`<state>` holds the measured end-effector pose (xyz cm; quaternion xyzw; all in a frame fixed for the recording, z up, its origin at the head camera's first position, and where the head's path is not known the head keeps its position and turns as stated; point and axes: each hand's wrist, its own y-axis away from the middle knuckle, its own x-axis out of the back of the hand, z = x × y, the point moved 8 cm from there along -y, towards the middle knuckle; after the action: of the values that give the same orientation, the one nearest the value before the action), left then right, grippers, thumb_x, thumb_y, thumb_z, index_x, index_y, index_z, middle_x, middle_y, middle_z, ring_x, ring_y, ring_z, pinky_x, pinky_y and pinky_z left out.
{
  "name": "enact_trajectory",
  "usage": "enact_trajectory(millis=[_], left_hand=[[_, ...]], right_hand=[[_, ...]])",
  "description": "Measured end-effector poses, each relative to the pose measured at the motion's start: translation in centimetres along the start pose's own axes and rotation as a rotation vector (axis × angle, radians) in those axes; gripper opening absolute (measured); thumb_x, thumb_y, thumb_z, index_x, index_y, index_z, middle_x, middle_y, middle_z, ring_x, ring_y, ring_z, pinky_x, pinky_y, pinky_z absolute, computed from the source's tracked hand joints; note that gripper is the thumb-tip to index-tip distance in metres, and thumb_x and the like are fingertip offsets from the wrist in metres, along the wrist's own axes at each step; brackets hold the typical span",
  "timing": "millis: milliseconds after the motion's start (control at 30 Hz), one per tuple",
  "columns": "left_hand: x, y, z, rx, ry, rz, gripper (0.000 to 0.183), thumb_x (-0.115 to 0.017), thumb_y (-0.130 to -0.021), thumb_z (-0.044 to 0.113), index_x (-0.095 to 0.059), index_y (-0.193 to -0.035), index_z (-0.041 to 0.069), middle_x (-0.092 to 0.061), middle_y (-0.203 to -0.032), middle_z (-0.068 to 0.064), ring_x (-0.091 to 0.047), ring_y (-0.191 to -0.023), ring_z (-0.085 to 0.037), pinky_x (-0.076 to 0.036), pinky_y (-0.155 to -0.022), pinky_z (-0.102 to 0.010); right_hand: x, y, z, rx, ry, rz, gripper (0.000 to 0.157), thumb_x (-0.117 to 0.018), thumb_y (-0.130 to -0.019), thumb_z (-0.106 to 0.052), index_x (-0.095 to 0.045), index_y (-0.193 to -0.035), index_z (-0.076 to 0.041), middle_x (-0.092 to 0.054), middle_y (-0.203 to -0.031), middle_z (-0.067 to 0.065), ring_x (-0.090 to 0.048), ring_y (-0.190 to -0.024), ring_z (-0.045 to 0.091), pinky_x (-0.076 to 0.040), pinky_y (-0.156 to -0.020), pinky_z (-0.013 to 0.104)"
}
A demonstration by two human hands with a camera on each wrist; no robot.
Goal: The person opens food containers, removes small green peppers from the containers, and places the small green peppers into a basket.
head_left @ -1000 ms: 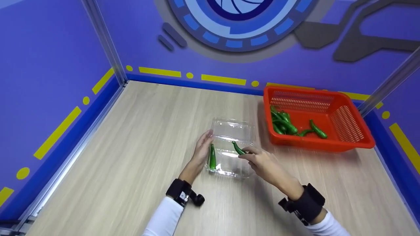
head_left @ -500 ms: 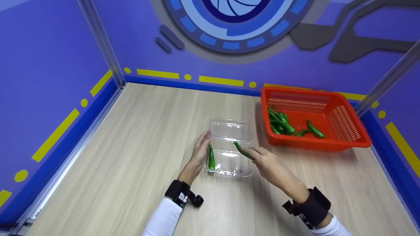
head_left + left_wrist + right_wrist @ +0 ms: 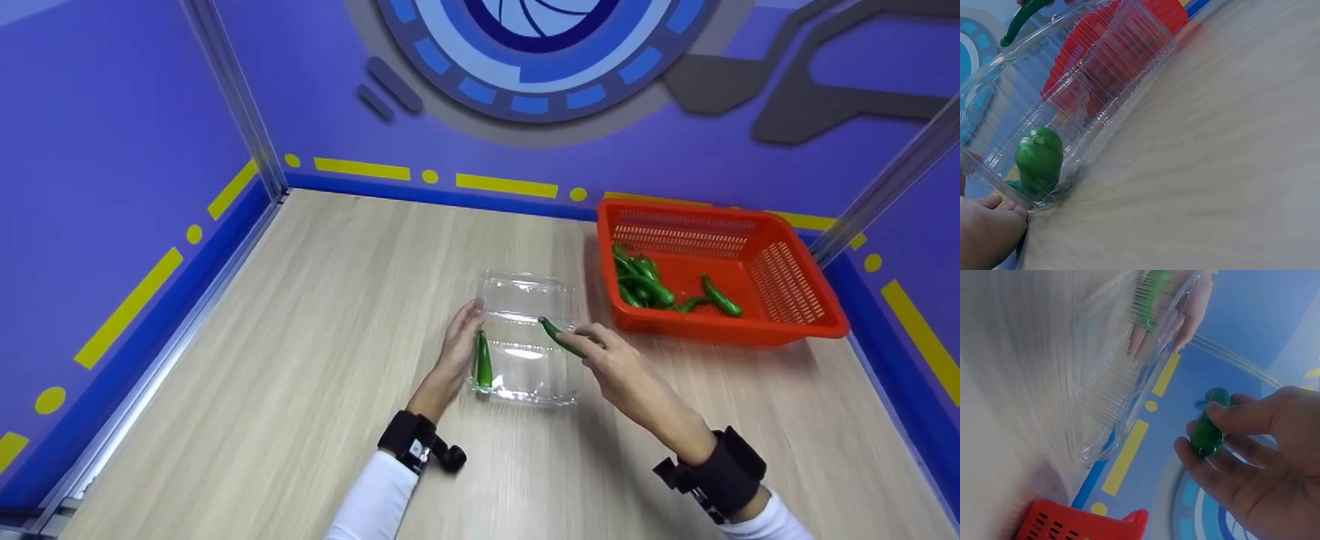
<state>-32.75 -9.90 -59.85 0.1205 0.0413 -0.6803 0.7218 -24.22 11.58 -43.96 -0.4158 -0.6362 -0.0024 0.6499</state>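
Note:
A clear plastic clamshell box (image 3: pixel 526 375) stands with its lid (image 3: pixel 525 298) folded back, away from the person. Along its left inner side lies one green chili pepper (image 3: pixel 484 361), seen end-on in the left wrist view (image 3: pixel 1040 157). My left hand (image 3: pixel 454 346) rests against the box's left wall, fingers extended forward. Above the right part of the box, my right hand (image 3: pixel 619 364) pinches a second green chili pepper (image 3: pixel 1208 433) between thumb and fingers. That pepper is tilted and apart from the box, its narrow end pointing up and left in the head view.
A red plastic basket (image 3: pixel 720 331) with slotted walls stands at the back right, holding several green chili peppers (image 3: pixel 646 283). The wooden table (image 3: pixel 337 315) meets blue-purple panels at the back and on the sides.
My right hand has shifted slightly right, and the grip on the held pepper has moved along it, with more of its length now showing. My left hand stays at the box.

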Motion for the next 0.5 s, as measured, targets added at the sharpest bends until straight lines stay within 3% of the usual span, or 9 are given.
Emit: enact_trajectory(millis=[233, 500], left_hand=[[0.0, 0.0, 0.1, -0.004, 0.025, 0.012, 0.057, -0.048, -0.107, 0.022, -0.032, -0.158, 0.005, -0.032, -0.166, -0.017, -0.025, -0.156, -0.034, -0.014, -0.132, -0.048], [0.0, 0.2, 0.2, 0.003, 0.032, 0.021, 0.057, -0.049, -0.105, 0.021, -0.034, -0.158, 0.006, -0.035, -0.164, -0.018, -0.028, -0.155, -0.034, -0.016, -0.132, -0.049]], right_hand=[[1.6, -0.3, 1.2, -0.083, 0.031, -0.005, 0.056, -0.078, -0.078, 0.015, -0.069, -0.126, -0.012, -0.067, -0.112, 0.007, -0.067, -0.100, 0.022, -0.064, -0.081, 0.040], [3.6, -0.5, 2.4, -0.086, 0.068, 0.058, 0.053, -0.070, -0.084, 0.018, -0.069, -0.128, -0.013, -0.068, -0.113, 0.009, -0.067, -0.099, 0.024, -0.063, -0.072, 0.038]])
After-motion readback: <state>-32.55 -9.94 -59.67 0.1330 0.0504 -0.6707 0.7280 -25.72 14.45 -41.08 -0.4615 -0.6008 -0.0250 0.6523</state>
